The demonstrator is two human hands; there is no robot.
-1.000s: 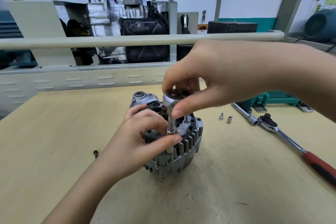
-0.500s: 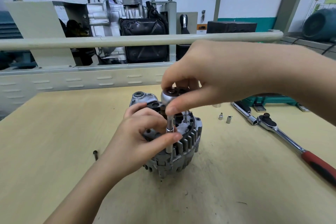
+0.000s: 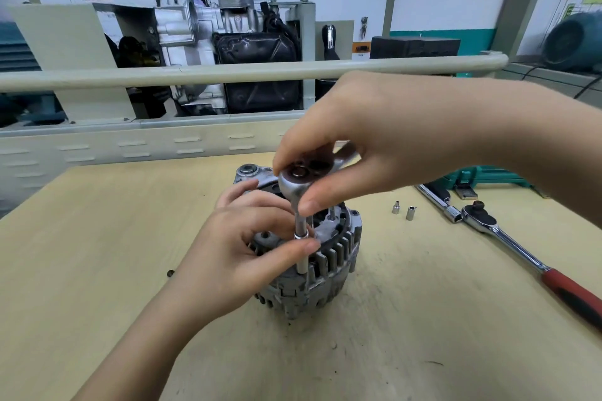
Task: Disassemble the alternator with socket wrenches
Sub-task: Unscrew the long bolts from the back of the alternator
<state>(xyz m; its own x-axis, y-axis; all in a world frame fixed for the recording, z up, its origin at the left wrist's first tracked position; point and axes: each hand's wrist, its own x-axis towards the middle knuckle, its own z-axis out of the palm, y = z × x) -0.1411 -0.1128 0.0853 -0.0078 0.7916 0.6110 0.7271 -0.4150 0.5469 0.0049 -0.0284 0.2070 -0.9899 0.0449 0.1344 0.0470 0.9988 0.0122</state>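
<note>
1. Fingertips (image 3: pixel 311 246) of the left hand (image 3: pixel 239 257) pinch the slim chrome extension shaft with its socket (image 3: pixel 301 231), thumb on the near side and the other fingers curled behind it.
2. Thumb and forefinger of the right hand (image 3: pixel 374 146) curl round the round chrome head of the ratchet wrench (image 3: pixel 294 181), directly above the shaft at its 12 o'clock end; its handle is hidden under the palm.
3. Upright on the pale wooden tabletop (image 3: pixel 114 254) stands the grey cast-metal alternator with finned housing (image 3: pixel 329 265), at the centre of the view, with the shaft set vertically into its top near the rim.
4. At 3 o'clock from the alternator lie two small loose silver sockets (image 3: pixel 404 210), just beside one another.
5. Further out toward 3 o'clock lies a long chrome ratchet with a red and black grip (image 3: pixel 521 254), untouched, its head near a second chrome bar (image 3: pixel 438 202).
6. A green tool case (image 3: pixel 488 176) sits at 2 o'clock, partly hidden behind the right wrist.
</note>
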